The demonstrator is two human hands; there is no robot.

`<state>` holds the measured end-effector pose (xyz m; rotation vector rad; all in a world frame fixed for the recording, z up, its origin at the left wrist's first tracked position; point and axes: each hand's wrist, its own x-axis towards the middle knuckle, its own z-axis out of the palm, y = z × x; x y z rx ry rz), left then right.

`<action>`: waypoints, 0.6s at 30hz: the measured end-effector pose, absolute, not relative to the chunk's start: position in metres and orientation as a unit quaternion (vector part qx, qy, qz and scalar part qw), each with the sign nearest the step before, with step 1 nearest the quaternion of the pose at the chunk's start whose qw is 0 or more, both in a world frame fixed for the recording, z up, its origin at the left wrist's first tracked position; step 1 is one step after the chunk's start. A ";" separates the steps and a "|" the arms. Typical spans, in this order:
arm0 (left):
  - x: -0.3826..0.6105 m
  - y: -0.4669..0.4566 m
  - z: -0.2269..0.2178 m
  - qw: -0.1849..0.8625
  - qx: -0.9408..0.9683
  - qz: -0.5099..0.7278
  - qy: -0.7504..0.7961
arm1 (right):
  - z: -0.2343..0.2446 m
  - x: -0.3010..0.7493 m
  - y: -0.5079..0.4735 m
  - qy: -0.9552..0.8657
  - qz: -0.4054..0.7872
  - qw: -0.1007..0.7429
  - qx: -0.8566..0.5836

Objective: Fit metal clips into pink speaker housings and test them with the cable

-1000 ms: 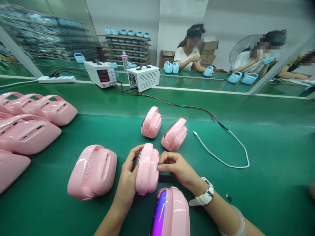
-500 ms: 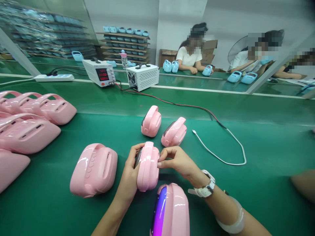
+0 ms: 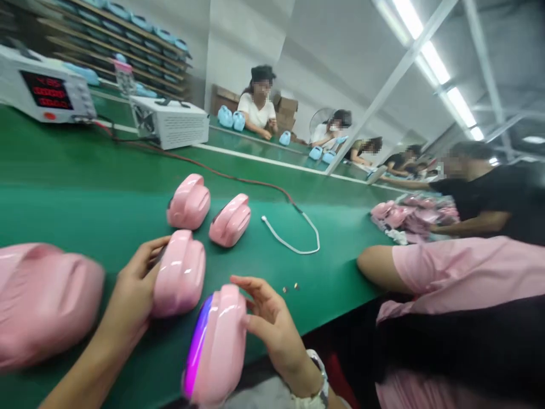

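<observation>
The left hand (image 3: 134, 289) is wrapping its grip around a pink casing (image 3: 179, 272) lying on the green bench (image 3: 85, 187). Just right and nearer, the right hand (image 3: 268, 324), fingers spread, is touching a purple-glowing casing (image 3: 217, 346).

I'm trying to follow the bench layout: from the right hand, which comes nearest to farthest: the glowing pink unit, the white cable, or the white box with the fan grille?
1. Glowing pink unit, against the right hand, nearest the camera.
2. White cable, on the green belt beyond the hand.
3. White box, far back on the left.
</observation>
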<state>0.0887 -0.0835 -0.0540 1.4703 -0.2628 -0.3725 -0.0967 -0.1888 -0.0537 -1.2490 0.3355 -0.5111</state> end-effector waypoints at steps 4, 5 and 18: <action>0.082 -0.085 -0.048 0.731 0.646 -0.174 -0.136 | -0.064 -0.099 -0.171 0.173 -0.244 0.794 -0.529; 0.081 -0.085 -0.047 0.729 0.647 -0.174 -0.139 | -0.065 -0.097 -0.169 0.184 -0.248 0.798 -0.517; 0.084 -0.083 -0.042 0.740 0.636 -0.164 -0.142 | -0.059 -0.084 -0.154 0.234 -0.269 0.806 -0.473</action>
